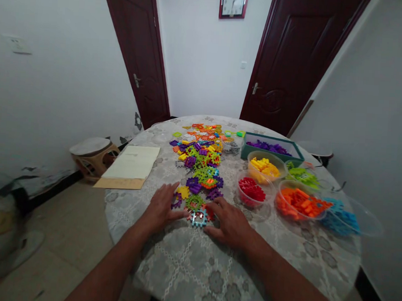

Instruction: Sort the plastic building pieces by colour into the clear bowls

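Note:
A long pile of colourful plastic interlocking pieces (pixel 204 172) runs down the middle of the table. At its near end lies a light blue square piece (pixel 199 218), with a green piece (pixel 194 203) just behind it. My left hand (pixel 163 207) rests at the left of this end, fingers spread, beside a yellow piece (pixel 183 192) and a purple piece (pixel 176 201). On the other side my right hand (pixel 229 222) lies with fingers apart, its fingertips at a red piece (pixel 210 212) partly hidden beneath them. Neither hand visibly grips anything.
Clear bowls of red pieces (pixel 251 190), yellow pieces (pixel 264 168), orange pieces (pixel 300 204), green pieces (pixel 302 176) and blue pieces (pixel 340 217) stand at the right. Behind them is a green box (pixel 272 156) holding purple pieces. A paper pad (pixel 132 162) lies at the left edge.

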`<state>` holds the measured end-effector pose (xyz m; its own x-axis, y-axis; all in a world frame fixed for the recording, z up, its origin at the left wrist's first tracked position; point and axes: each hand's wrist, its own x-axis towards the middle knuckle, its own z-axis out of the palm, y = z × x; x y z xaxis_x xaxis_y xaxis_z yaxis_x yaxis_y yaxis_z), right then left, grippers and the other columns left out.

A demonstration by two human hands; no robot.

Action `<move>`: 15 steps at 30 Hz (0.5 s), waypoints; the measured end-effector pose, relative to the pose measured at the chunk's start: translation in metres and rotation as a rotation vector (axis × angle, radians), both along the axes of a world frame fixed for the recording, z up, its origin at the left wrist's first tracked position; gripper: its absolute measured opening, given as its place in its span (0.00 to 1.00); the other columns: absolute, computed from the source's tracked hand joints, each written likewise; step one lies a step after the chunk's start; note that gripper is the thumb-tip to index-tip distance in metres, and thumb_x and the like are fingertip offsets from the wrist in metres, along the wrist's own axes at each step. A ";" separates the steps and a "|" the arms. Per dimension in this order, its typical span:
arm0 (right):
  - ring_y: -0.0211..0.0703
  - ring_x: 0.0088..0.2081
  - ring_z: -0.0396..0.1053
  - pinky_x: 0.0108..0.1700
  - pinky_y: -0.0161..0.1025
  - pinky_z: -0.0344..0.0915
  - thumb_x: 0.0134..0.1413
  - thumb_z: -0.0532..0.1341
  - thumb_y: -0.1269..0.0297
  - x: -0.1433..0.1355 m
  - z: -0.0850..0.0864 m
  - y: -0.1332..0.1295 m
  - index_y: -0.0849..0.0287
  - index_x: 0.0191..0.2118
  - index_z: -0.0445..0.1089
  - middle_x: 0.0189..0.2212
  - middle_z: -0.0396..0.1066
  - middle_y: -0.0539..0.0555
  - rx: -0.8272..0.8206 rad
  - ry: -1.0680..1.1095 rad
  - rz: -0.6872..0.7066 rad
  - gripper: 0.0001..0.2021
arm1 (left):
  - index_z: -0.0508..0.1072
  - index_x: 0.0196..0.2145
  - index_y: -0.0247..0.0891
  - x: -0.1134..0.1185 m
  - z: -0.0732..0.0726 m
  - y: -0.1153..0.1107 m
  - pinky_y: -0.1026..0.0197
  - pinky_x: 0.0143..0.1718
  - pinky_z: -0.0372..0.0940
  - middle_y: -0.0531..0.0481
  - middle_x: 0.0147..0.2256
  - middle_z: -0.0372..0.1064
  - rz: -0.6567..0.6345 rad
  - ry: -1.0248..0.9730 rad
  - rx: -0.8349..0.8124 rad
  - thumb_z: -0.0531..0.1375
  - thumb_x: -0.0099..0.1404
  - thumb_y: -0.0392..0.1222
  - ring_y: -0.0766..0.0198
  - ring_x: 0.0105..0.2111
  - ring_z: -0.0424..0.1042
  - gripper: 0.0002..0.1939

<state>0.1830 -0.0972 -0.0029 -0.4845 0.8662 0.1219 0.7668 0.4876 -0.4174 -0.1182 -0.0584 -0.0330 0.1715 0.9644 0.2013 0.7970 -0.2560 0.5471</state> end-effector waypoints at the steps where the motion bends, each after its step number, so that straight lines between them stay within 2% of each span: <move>1: 0.55 0.53 0.74 0.50 0.47 0.71 0.61 0.70 0.53 -0.001 -0.001 0.001 0.51 0.64 0.69 0.59 0.70 0.59 -0.009 0.001 -0.004 0.28 | 0.62 0.73 0.41 0.004 -0.006 0.001 0.30 0.71 0.51 0.30 0.71 0.59 -0.032 0.049 0.021 0.74 0.53 0.66 0.31 0.72 0.55 0.56; 3: 0.54 0.52 0.74 0.50 0.45 0.70 0.64 0.68 0.54 -0.003 -0.003 0.002 0.53 0.61 0.71 0.56 0.71 0.59 -0.013 0.008 -0.023 0.23 | 0.62 0.72 0.43 0.012 -0.012 0.004 0.29 0.71 0.50 0.30 0.70 0.60 -0.092 0.111 0.056 0.75 0.50 0.67 0.30 0.72 0.56 0.59; 7: 0.51 0.51 0.74 0.48 0.43 0.69 0.66 0.67 0.53 -0.006 -0.011 0.006 0.53 0.58 0.73 0.53 0.72 0.58 -0.003 0.023 -0.062 0.19 | 0.63 0.72 0.42 0.027 -0.012 0.010 0.31 0.70 0.54 0.30 0.68 0.62 -0.191 0.098 0.073 0.78 0.47 0.64 0.32 0.69 0.60 0.61; 11: 0.49 0.51 0.73 0.50 0.41 0.68 0.67 0.67 0.55 -0.006 -0.013 0.007 0.54 0.58 0.73 0.53 0.71 0.58 -0.017 0.071 -0.044 0.18 | 0.63 0.72 0.42 0.031 -0.011 0.010 0.33 0.69 0.58 0.32 0.67 0.61 -0.216 0.029 0.081 0.79 0.48 0.60 0.34 0.68 0.61 0.59; 15: 0.49 0.51 0.72 0.51 0.41 0.67 0.65 0.68 0.57 -0.005 -0.011 0.008 0.55 0.58 0.73 0.53 0.71 0.58 -0.062 0.091 -0.052 0.19 | 0.62 0.72 0.47 0.033 -0.011 0.006 0.36 0.68 0.61 0.37 0.64 0.62 -0.244 -0.060 0.102 0.77 0.54 0.52 0.40 0.65 0.64 0.53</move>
